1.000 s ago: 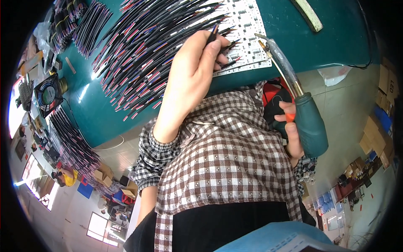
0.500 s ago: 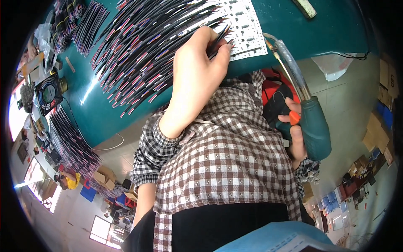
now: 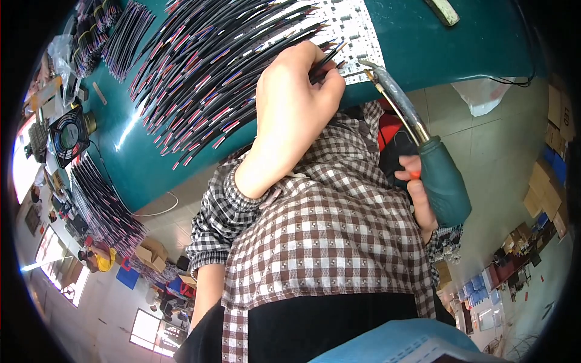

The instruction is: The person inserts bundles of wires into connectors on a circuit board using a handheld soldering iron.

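The left hand (image 3: 293, 106) pinches a black wire (image 3: 330, 57) by the boards (image 3: 358, 33) on the desk (image 3: 423, 57), its long axis slanting away and rightward, its end left of and apart from the soldering gun (image 3: 445, 181) gripped in the right hand (image 3: 422, 199).

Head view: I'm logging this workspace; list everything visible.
Table: one, green, top
Cables: many, black, on table
Cable bundles: several, dark, far left
Circuit sheets: count unclear, white, under cables
Soldering gun: one, green-handled, right
Fan: one, black, table's left edge
Bar: one, pale, table's far right
Bag: one, clear, upper right
Boxes: several, brown, left and right
Apron: one, brown-white, centre
Mask: one, blue, bottom edge
Co-workers: several, one yellow-clad, lower left
Farther clutter: too small to count
Left hand: one, bare, on a cable
Right hand: one, bare, on soldering gun
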